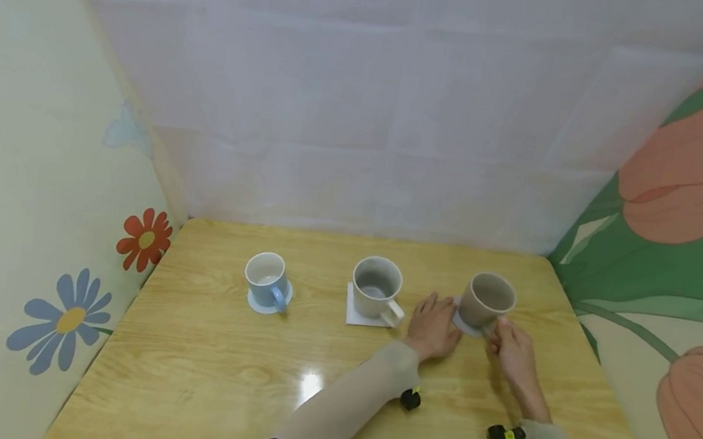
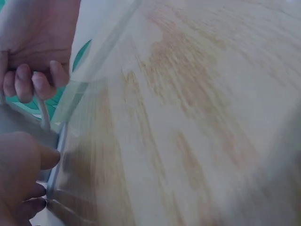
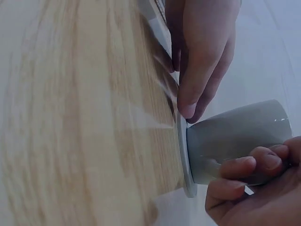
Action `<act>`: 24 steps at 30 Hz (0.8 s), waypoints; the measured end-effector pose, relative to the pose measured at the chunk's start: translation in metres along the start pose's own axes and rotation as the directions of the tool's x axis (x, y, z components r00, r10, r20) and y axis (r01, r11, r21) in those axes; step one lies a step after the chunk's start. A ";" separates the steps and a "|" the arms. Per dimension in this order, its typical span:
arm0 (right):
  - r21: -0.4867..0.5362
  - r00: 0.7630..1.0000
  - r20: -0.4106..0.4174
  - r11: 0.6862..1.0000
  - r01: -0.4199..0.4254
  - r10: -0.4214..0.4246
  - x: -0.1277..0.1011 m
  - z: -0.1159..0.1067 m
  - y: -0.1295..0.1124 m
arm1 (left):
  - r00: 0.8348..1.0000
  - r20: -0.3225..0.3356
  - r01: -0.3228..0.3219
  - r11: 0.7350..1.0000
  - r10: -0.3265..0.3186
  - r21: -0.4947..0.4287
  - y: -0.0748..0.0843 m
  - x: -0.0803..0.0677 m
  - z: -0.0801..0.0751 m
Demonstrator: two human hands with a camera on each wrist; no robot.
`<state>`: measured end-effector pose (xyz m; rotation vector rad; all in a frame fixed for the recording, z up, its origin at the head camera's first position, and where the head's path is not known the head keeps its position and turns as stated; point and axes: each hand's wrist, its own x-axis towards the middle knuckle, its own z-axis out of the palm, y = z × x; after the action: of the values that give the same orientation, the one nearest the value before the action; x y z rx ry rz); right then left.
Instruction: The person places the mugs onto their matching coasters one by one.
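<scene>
At the right of the head view, a grey-beige mug (image 1: 487,300) sits on a round pale coaster (image 1: 466,325). My right hand (image 1: 513,353) grips its handle with curled fingers, which the right wrist view shows close against the mug's side. The left hand (image 1: 433,328) reaches across to the coaster's left edge, its fingers extended low over the table. Seen from the right wrist, left fingertips (image 3: 189,109) touch the coaster's rim (image 3: 183,157) beside the mug's base. In the left wrist view the mug handle (image 2: 43,113) shows below the right hand's curled fingers.
A white mug (image 1: 375,289) stands on a square white coaster (image 1: 355,314) in the middle. Further left, a light blue mug (image 1: 266,282) stands on a round coaster (image 1: 253,303). Fabric backdrops border the wooden table (image 1: 204,359) at the back and sides.
</scene>
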<state>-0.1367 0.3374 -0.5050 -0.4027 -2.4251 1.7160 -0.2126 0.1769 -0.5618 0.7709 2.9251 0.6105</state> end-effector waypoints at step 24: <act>-0.244 0.990 0.109 0.963 0.112 -0.087 -0.001 -0.017 -0.005 | 0.967 -0.096 -0.228 0.969 0.237 0.091 0.017 -0.042 -0.081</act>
<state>-0.1315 0.3503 -0.4945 -0.2237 -2.6924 1.4262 -0.1798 0.1410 -0.4823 1.1378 2.9944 0.5699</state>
